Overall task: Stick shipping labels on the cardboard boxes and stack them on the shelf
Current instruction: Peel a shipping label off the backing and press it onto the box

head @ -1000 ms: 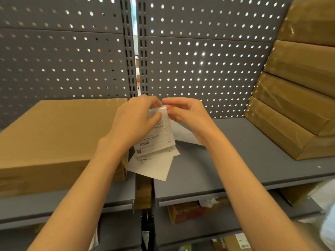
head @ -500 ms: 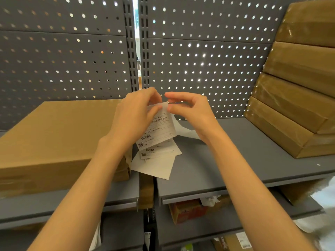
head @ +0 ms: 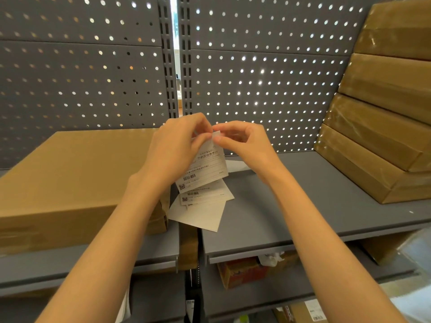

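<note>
Head view: two hands meet above the grey shelf (head: 303, 206). The left hand (head: 177, 150) grips a small sheaf of shipping labels (head: 205, 173), at least three sheets, while the right hand (head: 245, 145) pinches the top corner of the front one. One cardboard box (head: 77, 180) lies flat at left; four stacked boxes (head: 384, 127) lean at right.

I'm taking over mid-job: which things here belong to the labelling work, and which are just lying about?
In the job:
shipping labels, pinched at the top by left hand and right hand
large box
stack of boxes
shelf

Lying about:
red carton on the lower shelf
pegboard
</note>
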`<state>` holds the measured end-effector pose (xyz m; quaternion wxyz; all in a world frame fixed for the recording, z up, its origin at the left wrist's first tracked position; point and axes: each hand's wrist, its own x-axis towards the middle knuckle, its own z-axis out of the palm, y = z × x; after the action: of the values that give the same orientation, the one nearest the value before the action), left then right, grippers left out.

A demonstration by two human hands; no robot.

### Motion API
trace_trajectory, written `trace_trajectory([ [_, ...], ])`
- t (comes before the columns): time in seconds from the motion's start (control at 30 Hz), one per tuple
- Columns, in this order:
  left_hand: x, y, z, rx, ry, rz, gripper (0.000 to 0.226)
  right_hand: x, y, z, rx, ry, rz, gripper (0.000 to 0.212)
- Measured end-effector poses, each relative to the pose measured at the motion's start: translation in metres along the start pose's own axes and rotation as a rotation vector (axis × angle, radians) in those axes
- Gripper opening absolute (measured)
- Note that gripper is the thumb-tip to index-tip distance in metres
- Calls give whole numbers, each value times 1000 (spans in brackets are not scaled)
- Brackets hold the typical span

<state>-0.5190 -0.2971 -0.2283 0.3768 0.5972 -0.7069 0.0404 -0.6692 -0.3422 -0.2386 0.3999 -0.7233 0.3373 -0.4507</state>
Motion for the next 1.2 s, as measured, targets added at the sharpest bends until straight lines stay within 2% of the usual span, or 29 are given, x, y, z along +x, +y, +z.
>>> trace_trajectory([
  [0.3, -1, 1, 0, 26, -12, 7, 9, 2, 5, 3, 3, 0, -1, 6],
  [0.53, -2, 2, -3, 28, 5, -6, 9, 1, 7, 3, 1, -39, 1, 8],
  [0.9, 1, 1, -1, 59, 7, 25, 14, 1, 5, 6, -38, 3, -44, 11],
  [1.07, 1, 2, -1, 49, 25, 24, 16, 2, 7, 6, -55, 28, -47, 17],
  [1.2, 1, 3, 0, 41, 39, 20, 19, 4, 13, 7, -78, 46, -41, 30],
])
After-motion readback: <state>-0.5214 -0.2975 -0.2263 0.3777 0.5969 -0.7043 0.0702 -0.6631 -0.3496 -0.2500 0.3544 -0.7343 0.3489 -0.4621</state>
